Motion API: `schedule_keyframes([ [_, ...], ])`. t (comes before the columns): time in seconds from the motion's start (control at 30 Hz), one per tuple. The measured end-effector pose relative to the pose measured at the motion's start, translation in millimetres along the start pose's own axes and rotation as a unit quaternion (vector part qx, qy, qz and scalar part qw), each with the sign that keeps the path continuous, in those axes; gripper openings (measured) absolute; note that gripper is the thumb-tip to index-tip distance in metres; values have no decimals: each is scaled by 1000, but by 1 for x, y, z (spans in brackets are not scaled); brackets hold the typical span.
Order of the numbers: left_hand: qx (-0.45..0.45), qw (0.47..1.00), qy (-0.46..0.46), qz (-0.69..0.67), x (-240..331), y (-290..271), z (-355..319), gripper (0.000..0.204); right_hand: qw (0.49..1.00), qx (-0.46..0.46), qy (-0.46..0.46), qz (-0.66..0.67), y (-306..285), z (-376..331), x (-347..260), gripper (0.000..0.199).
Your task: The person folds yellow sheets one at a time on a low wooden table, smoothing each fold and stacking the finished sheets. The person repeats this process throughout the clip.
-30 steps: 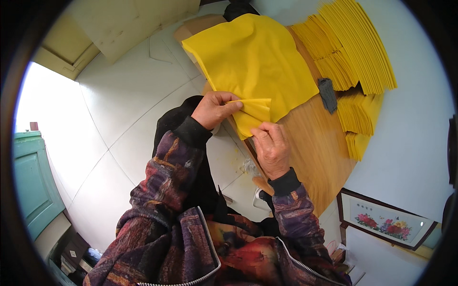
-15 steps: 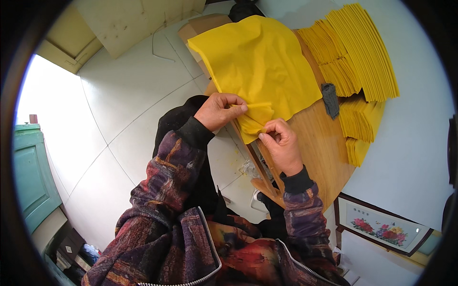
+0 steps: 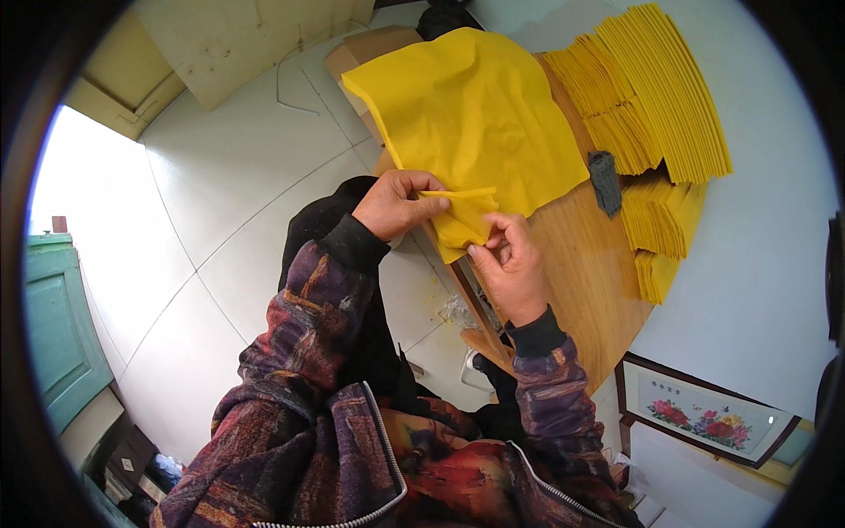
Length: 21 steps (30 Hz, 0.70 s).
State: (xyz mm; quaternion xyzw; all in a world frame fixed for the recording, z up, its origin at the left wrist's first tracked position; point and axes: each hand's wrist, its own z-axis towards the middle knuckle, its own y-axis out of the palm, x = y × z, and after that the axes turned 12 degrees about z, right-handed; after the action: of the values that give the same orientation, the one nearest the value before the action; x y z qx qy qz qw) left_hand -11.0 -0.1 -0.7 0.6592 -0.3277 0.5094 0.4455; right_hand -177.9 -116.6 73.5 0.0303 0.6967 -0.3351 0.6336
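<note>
A large yellow fabric sheet (image 3: 475, 114) lies over the far end of the wooden table, its near corner folded back on itself in layers. My left hand (image 3: 396, 205) pinches the left side of that folded corner between thumb and fingers. At the lower right of the fold, my right hand (image 3: 513, 268) is closed, thumb and forefinger pinching the edge of the fabric. Both hands are just above the table's left edge. What lies between the folded layers is hidden.
Stacks of folded yellow fabric (image 3: 660, 92) stand along the wall at the right. A dark grey cloth (image 3: 605, 183) lies beside them on the wooden table (image 3: 585, 282). Behind the sheet is a cardboard box (image 3: 378, 44). A framed flower picture (image 3: 704, 414) leans at lower right.
My right hand has shifted slightly left and its fingers have moved a little along the fabric edge. The left hand keeps its pinch; the whole view has shifted slightly.
</note>
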Motion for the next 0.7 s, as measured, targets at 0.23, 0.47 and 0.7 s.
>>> schedule_keyframes([
  [0.23, 24, 999, -9, 43, -1, 1, 0, 16, 961, 40, -215, -172, 7, -7, 4, 37],
  [0.47, 19, 1000, -8, -3, 4, 2, -1, 18, 987, 2, -132, -95, 2, -4, 0, 20],
  [0.7, -46, 998, -22, -45, 17, -6, -7, 22, 999, -16, -22, 35, -3, 7, -2, 17],
])
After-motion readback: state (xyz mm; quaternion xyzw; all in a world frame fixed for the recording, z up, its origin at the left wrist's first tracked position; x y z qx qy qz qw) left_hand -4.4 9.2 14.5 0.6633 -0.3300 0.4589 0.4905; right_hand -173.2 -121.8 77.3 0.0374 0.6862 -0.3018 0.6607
